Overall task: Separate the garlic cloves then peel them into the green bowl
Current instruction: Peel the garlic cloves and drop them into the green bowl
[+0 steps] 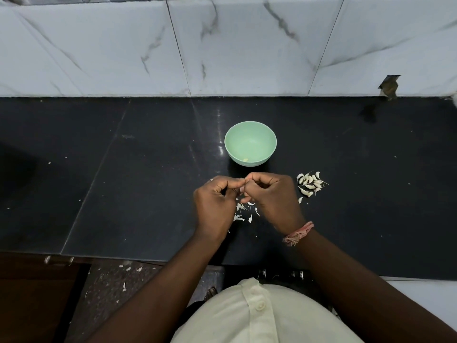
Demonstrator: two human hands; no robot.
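Both hands pinching one small garlic clove (241, 188) above the black counter (148, 194).
Left hand (215, 204) and right hand (269, 196) curled, fingertips meeting; pale unpeeled cloves (310, 184) heaped right, green bowl (250, 134) beyond.

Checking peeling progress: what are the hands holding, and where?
Both hands, left hand and right hand, pinch a garlic clove between fingertips; exact grip points are hidden.
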